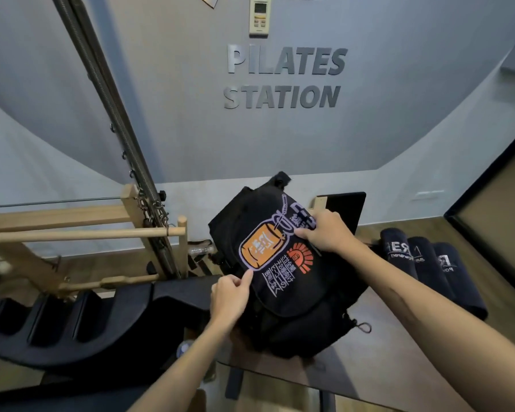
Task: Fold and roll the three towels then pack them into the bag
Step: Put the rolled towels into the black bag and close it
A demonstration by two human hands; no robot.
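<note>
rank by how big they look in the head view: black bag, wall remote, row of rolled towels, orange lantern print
1. black bag
2. row of rolled towels
3. orange lantern print on the bag's flap
4. wall remote, though it hangs farther away, so its rank is unsure.

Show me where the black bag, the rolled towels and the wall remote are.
black bag (280, 281): head view, on its printed front flap.
rolled towels (422, 263): head view, on the middle roll.
wall remote (260, 14): head view, on its pale casing.
</note>
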